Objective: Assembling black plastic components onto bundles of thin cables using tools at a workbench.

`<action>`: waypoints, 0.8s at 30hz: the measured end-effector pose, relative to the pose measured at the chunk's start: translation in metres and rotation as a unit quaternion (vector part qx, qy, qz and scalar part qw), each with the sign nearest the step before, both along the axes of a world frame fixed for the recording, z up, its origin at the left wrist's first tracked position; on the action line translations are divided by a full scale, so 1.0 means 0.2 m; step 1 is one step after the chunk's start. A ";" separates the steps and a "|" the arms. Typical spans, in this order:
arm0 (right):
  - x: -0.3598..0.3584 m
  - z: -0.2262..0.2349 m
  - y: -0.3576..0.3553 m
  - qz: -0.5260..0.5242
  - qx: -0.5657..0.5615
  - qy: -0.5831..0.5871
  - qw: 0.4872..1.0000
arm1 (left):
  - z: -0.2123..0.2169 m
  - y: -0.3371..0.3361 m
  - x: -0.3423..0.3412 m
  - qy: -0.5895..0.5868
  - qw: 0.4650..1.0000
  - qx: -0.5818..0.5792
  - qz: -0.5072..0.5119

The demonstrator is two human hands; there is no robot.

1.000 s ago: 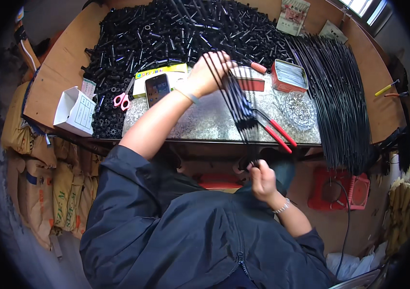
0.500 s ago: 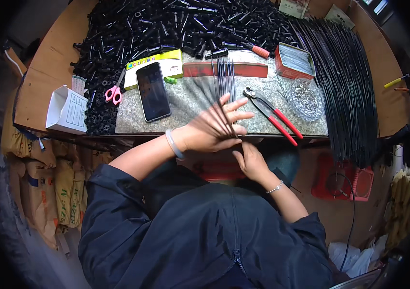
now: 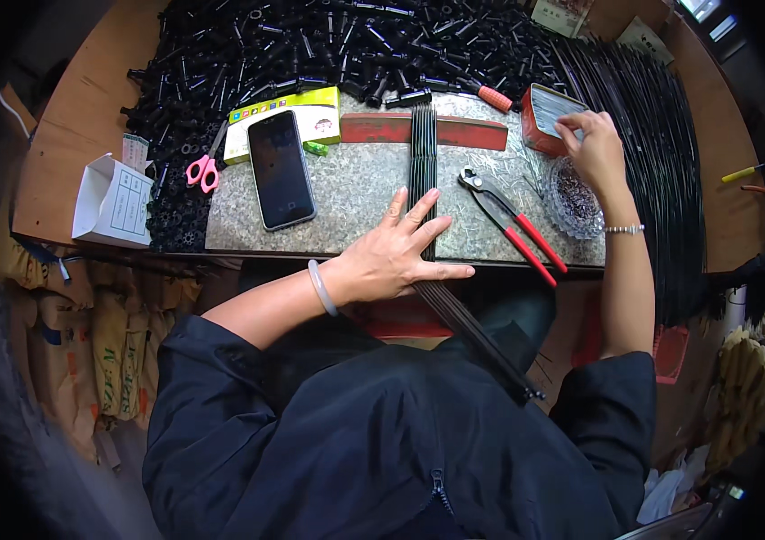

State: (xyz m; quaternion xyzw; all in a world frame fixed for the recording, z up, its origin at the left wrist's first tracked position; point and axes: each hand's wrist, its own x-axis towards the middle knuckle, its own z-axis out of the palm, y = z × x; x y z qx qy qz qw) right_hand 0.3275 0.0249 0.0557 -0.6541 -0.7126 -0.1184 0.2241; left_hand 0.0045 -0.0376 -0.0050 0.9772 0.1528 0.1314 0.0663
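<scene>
My left hand lies spread over a row of thin black rods. Its fingers are apart and pressed on the rods at the bench edge. The rods' upper ends rest on a red strip, and their lower ends slant down over my lap. At the right, my right hand is at a red tin of thin silvery pins. Its fingertips are drawn together over the tin's edge; what they hold is too small to tell. Below that hand stands a clear ridged dish of small metal bits.
Red-handled pincers lie right of the rods. Left are a phone, a yellow-and-white box, pink scissors and an open white carton. Black tubular parts heap at the back. Many long black rods line the right side.
My right hand has moved from beside my left hand at the bench edge up to the red tin. The rods, fanned and blurred before, now lie straight together under my left hand.
</scene>
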 end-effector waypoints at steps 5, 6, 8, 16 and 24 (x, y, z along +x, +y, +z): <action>0.05 -0.05 0.18 -0.008 -0.116 -0.026 0.993 | -0.04 0.00 -0.01 -0.006 0.997 0.076 0.024; 0.05 -0.05 0.19 -0.006 -0.116 -0.025 0.993 | -0.04 -0.01 -0.02 -0.016 0.997 0.077 0.020; 0.05 -0.05 0.19 0.011 -0.103 -0.041 0.994 | -0.04 0.00 -0.02 -0.013 0.996 0.089 0.019; 0.02 -0.03 0.19 0.046 0.003 0.005 0.999 | -0.04 0.01 -0.01 -0.007 0.997 0.074 0.016; -0.39 -0.14 0.24 0.194 -0.093 0.189 0.958 | -0.03 0.01 -0.02 -0.001 0.997 0.071 0.014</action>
